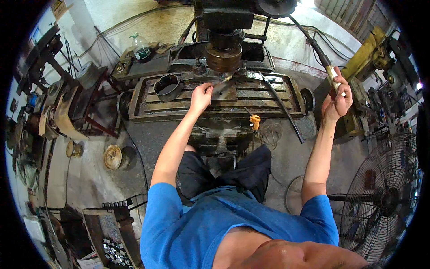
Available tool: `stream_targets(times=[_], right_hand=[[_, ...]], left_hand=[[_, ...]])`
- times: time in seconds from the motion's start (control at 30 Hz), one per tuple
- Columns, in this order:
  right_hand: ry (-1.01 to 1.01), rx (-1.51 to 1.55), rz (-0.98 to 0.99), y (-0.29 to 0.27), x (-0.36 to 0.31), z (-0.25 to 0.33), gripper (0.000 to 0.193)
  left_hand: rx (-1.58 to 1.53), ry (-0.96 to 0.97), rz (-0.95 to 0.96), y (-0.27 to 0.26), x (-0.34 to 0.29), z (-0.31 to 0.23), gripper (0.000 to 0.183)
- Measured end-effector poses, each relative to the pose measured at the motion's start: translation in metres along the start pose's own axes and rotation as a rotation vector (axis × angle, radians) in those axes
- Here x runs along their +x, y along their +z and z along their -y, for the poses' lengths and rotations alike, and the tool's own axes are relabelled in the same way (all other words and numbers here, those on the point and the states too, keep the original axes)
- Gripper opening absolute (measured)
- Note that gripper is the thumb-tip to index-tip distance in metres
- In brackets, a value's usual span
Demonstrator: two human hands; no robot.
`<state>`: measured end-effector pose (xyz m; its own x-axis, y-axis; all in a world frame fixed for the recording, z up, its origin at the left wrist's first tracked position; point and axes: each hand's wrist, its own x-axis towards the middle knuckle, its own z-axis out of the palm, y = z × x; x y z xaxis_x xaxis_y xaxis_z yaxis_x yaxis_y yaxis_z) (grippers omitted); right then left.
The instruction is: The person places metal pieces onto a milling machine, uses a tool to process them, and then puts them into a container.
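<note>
My left hand (202,97) is closed round the handle of a small brush (222,81) over the slotted machine table (150,108). The brush's pale tip points up and right, just below the round brown-metal spindle head (224,57). To the left of this hand, a dark metal pot (167,88) with dark liquid stands on the table. My right hand (338,99), raised at the right, wraps round the pale, worn grip of a long machine lever (319,51). A dark metal bar (285,109) lies slantwise on the table, its near end jutting past the front edge.
An orange control box (255,121) hangs at the table's front. A large caged fan (380,197) stands at the lower right. On the left are a bench holding a plastic bottle (141,50), a round tin (113,157) on the floor, and a bin of metal pieces (117,253).
</note>
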<state>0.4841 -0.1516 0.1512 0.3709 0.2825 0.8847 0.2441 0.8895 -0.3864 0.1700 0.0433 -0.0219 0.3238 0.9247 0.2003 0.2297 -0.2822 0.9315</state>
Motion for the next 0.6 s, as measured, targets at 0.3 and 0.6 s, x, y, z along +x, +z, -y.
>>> stream_targets(times=[0.3,0.6], right_hand=[[-0.092,-0.079,0.010,0.004,0.019,0.002,0.006],[-0.307,-0.164,0.132,-0.001,0.053,0.001,0.019]], left_hand=[[0.085,0.156,-0.103,0.012,0.015,0.016,0.023],[0.187,0.212,-0.206,0.012,0.018,0.015,0.020]])
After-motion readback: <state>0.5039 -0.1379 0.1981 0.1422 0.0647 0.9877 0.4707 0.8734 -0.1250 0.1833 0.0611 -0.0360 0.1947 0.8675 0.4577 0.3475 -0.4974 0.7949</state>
